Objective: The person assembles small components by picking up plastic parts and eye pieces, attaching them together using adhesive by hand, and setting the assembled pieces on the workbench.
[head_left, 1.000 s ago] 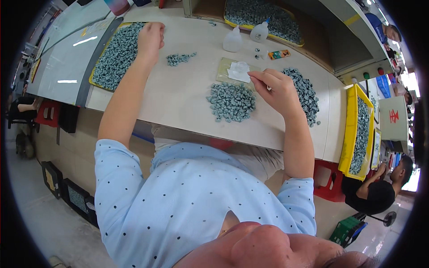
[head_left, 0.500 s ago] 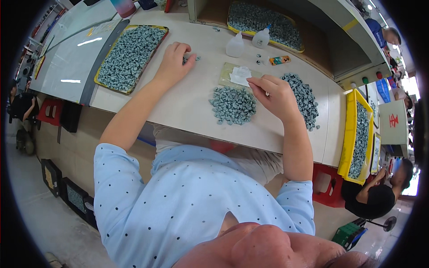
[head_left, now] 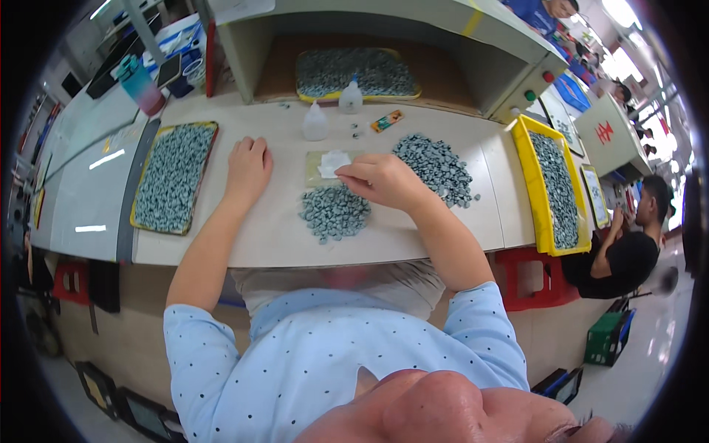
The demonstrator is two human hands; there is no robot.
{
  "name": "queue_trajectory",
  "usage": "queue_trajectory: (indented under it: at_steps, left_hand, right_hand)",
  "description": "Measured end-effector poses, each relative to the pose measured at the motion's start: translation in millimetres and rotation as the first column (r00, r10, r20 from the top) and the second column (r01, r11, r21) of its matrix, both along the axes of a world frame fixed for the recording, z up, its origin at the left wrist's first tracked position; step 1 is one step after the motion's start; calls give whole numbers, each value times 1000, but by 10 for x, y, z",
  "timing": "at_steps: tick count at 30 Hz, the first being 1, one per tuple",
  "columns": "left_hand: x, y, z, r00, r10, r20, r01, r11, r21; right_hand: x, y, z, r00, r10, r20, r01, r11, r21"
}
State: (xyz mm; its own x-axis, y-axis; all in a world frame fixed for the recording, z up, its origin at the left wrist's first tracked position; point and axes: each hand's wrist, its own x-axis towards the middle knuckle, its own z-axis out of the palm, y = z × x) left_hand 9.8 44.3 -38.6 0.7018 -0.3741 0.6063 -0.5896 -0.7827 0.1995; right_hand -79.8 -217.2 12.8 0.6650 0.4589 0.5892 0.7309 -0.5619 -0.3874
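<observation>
Grip of the right hand [head_left: 384, 181]: fingers pinched together at the near edge of a white cloth [head_left: 334, 162], apparently closed on a small part too tiny to make out; what exactly is held cannot be told. The cloth lies on a pale green pad [head_left: 319, 171] on the table [head_left: 295, 236], just to the left of and slightly beyond the fingertips. Directly below the hand, toward the person, sits a small heap of grey-green parts [head_left: 334, 213], touching or nearly touching the wrist's shadow; this heap is nearer the right hand than the left. A larger heap [head_left: 436, 166] spreads just right of the same hand, its long axis running from far-left to near-right. The left hand [head_left: 247, 170] rests flat and empty, palm down, on bare table between the pad and a yellow-rimmed tray [head_left: 173, 177] of like parts, whose long axis runs away from the person. Two small squeeze bottles [head_left: 316, 122] stand beyond the pad. A second yellow tray [head_left: 550, 184] lies at the right end of the table, and a third [head_left: 358, 72] sits in the recess behind. A seated co-worker [head_left: 628, 251] is at far right.
</observation>
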Motion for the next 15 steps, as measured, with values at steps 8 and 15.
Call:
queue_trajectory:
  at_steps: [8, 15]
  left_hand:
    - [-15, 33, -55, 996, 76, -36, -78, 996, -37]
    - [-26, 52, -42, 998, 61, -21, -61, 998, 19]
  right_hand:
    - [-4, -32, 5, 996, -83, 23, 82, 997, 13]
    - [-2, -45, 64, 933, -43, 356, 18, 997, 74]
